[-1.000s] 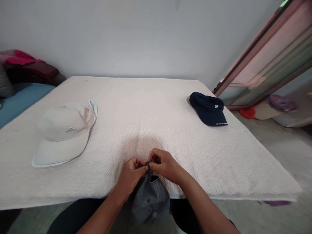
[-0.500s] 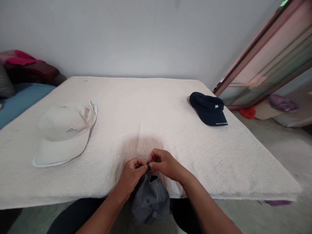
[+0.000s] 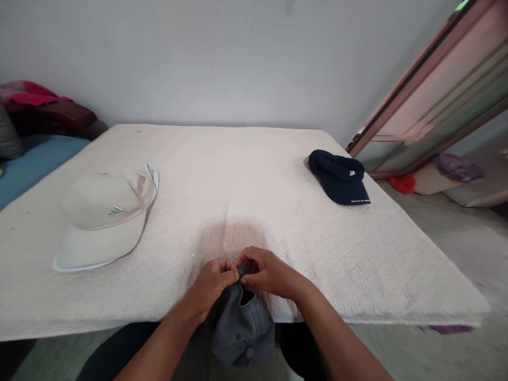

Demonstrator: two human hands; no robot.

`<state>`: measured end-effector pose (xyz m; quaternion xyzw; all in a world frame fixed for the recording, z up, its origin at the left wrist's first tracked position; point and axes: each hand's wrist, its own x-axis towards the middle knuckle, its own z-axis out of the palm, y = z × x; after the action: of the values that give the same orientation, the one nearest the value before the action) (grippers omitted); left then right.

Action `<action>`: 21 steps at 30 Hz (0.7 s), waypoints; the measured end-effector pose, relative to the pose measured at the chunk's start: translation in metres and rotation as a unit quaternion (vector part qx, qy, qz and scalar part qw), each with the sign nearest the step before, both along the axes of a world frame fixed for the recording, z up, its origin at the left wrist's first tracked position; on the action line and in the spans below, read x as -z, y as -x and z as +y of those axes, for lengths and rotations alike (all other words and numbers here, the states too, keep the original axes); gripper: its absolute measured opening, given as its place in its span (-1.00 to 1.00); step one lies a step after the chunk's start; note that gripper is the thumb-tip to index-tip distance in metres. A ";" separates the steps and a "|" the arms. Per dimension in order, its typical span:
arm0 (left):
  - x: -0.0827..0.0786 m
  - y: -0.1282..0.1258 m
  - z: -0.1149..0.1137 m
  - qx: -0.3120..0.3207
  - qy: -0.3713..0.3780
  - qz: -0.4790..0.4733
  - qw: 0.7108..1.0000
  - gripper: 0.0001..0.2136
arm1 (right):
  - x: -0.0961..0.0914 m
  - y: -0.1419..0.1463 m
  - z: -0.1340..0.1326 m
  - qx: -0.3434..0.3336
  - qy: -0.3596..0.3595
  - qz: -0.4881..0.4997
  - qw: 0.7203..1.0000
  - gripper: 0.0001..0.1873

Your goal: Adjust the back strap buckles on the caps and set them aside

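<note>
A grey cap (image 3: pixel 245 333) hangs at the table's near edge, crown downward, its back opening facing up. My left hand (image 3: pixel 214 283) pinches the cap's strap end between thumb and forefinger. Close against it, my right hand (image 3: pixel 270 272) grips the strap from the other side, with thumb and fingers curled around it. The fastening itself is mostly hidden by the fingers. To the left lies a beige cap (image 3: pixel 107 211) with a striped logo, brim toward me. A navy cap (image 3: pixel 337 174) with small white lettering rests at the far right.
The table (image 3: pixel 222 169) has a pale textured cloth over it, and a grey wall (image 3: pixel 222 63) rises behind. At the left are a blue surface (image 3: pixel 47 159) and pink fabric (image 3: pixel 35 94). A glass-panelled frame (image 3: pixel 428 90) stands at the right, with a purple bundle (image 3: pixel 460 168) beyond.
My right hand has shifted slightly down and left, its fingers now closer over the strap. The cap has tipped a little. The other two caps lie as before.
</note>
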<state>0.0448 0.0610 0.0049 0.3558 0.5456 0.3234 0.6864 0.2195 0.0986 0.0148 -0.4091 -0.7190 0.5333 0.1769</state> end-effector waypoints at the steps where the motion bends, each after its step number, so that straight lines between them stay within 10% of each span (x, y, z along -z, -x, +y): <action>1: 0.001 0.000 0.000 0.002 0.001 -0.002 1.000 -0.95 | 0.000 0.000 0.000 -0.003 0.000 -0.004 1.000 -0.73; 21: 0.003 0.006 -0.002 -0.010 0.057 -0.116 0.992 -0.95 | -0.005 0.004 0.001 -0.016 -0.071 -0.010 0.997 -0.81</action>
<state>0.0393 0.0591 0.0023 0.2704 0.4834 0.3379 0.7609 0.2152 0.0998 0.0195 -0.3892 -0.7633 0.4793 0.1902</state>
